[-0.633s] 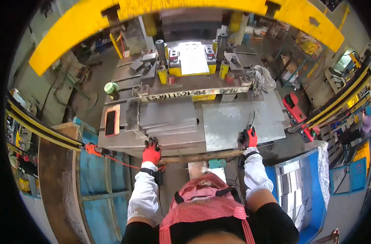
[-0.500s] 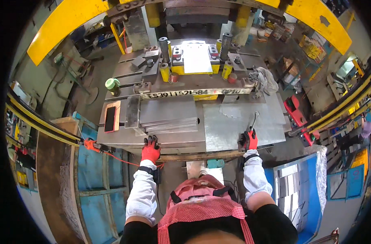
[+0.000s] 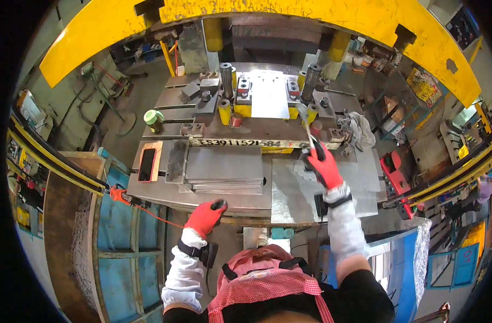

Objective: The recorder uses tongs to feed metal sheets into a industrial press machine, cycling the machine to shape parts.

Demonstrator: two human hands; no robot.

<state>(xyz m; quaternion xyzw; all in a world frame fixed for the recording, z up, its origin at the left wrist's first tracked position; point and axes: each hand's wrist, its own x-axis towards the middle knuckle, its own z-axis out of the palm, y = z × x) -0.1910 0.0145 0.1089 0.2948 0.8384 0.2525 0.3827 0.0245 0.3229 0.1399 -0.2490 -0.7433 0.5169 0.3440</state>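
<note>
My right hand (image 3: 325, 166), in a red glove with black fingertips, reaches forward over the work table. It grips a thin silver hand tool (image 3: 308, 129), slightly blurred, whose far end is near the right side of the die. A bright flat metal sheet (image 3: 269, 96) lies on that die (image 3: 243, 111), between two dark guide posts. My left hand (image 3: 205, 217), gloved alike, hovers by the table's front edge with its fingers curled in; nothing shows in them. Beyond it sits a stack of metal sheets (image 3: 224, 164). Below my right forearm lies a larger shiny sheet (image 3: 294, 196).
A phone (image 3: 147, 164) lies at the table's left, with a green-lidded bottle (image 3: 154, 119) behind it. Grey rags (image 3: 358, 131) lie at the right. The yellow press frame (image 3: 299, 9) arches overhead. A blue bin (image 3: 405, 253) stands at lower right.
My right hand has moved forward from the shiny sheet toward the die with the tool. My left hand has come back off the table edge and curled up. The view has shifted slightly.
</note>
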